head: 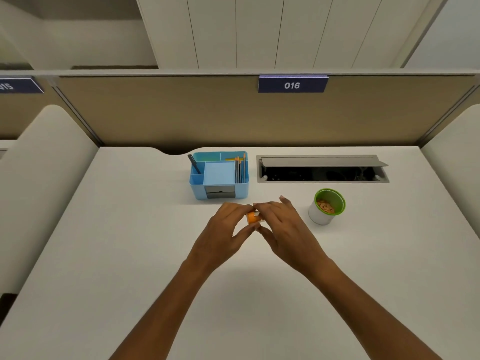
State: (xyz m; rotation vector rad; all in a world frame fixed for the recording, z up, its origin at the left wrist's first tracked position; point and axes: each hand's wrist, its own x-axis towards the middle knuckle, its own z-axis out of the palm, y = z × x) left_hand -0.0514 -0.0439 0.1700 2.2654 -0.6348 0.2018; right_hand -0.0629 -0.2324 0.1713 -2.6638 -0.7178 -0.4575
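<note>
A small orange pencil sharpener [251,217] is held between both hands above the middle of the white desk [130,255]. My left hand [223,229] pinches its orange part from the left. My right hand [283,227] pinches its pale end from the right, and most of that end is hidden by my fingers. A white cup with a green rim [327,207] stands to the right of my hands and holds brownish shavings. A blue desk organizer [219,175] sits just behind my hands with several pencils and a dark pen in it.
An open cable tray [322,169] is set into the desk at the back right. A beige partition [181,115] with a sign reading 016 closes off the far edge. Padded side panels stand left and right.
</note>
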